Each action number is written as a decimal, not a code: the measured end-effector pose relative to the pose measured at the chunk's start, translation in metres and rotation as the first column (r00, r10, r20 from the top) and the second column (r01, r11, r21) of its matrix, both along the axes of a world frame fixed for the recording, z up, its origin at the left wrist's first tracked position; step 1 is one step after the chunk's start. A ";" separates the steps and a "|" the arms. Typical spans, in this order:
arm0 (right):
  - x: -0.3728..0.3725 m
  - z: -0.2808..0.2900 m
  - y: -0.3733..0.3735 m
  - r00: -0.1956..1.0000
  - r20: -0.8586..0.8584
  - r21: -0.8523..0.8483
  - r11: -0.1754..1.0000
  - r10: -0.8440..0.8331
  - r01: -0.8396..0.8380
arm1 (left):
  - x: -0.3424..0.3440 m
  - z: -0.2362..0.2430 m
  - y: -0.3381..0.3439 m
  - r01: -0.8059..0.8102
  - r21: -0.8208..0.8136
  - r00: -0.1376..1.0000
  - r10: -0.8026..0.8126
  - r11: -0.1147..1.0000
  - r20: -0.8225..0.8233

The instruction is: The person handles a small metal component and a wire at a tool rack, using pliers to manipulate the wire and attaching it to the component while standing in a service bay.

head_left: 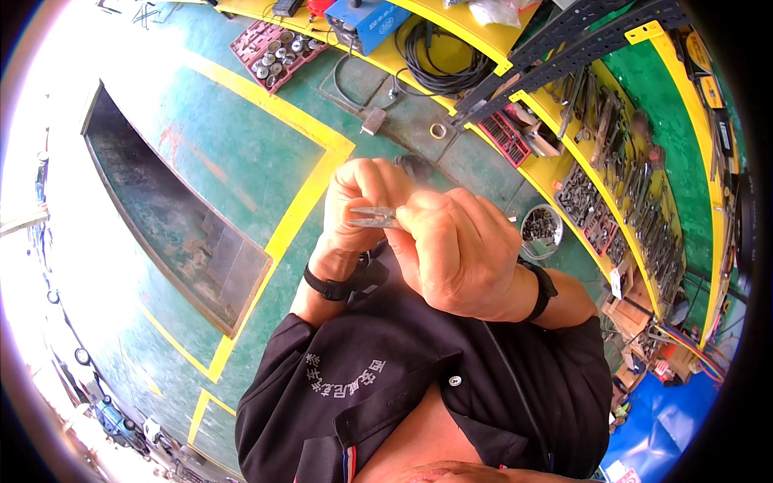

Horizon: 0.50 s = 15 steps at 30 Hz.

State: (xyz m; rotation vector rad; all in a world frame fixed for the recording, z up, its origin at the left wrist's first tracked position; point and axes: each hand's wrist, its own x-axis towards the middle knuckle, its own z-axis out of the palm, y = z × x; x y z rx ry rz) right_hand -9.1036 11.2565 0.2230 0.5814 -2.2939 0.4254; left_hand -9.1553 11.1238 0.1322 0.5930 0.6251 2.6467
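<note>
Above the green painted floor, my bare left hand is curled; I cannot tell whether it grips anything or touches the small silver-grey, two-pronged metal piece beside it. A leftward jerk could drive those prongs into my skin. My bare right hand has its fingertips clamped on the piece; a slackened pinch could drop it. As for writing, white characters curve across my black cloth shirt, and a blue box-shaped machine bears a pale emblem, too small to read.
</note>
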 end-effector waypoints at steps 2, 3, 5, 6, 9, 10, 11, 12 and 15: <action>-0.001 0.000 0.000 1.000 -0.002 -0.005 1.000 -0.007 0.007 | 0.000 -0.001 -0.001 -0.031 -0.127 0.998 0.024 0.991 -0.052; -0.001 0.000 -0.001 1.000 0.002 -0.002 1.000 -0.013 0.013 | 0.001 -0.001 -0.001 -0.032 -0.127 0.998 0.025 0.991 -0.052; 0.000 0.002 -0.001 1.000 0.007 0.000 1.000 -0.019 0.019 | 0.004 -0.002 0.003 0.000 -0.023 1.000 0.000 1.000 0.008; 0.001 0.005 0.000 0.996 0.084 -0.064 0.998 0.029 -0.023 | 0.005 -0.004 0.004 -0.003 -0.024 1.000 0.003 1.000 0.007; 0.000 0.008 0.004 0.980 0.174 -0.179 0.982 0.100 -0.068 | 0.009 -0.005 0.007 0.079 0.094 0.996 -0.082 0.992 0.033; -0.002 0.008 0.005 0.975 0.192 -0.226 0.972 0.115 -0.070 | 0.011 0.001 0.010 0.076 0.061 0.995 -0.080 0.995 0.063; -0.003 0.009 0.006 0.975 0.191 -0.227 0.972 0.115 -0.070 | 0.012 0.004 0.011 0.074 0.028 0.993 -0.077 0.997 0.092; -0.004 0.009 0.007 0.975 0.189 -0.244 0.967 0.116 -0.068 | 0.010 0.001 0.011 0.111 0.076 0.990 -0.117 0.991 0.074; -0.005 0.011 0.007 0.973 0.189 -0.290 0.954 0.133 -0.074 | 0.011 0.003 0.012 0.120 0.097 0.988 -0.129 0.988 0.085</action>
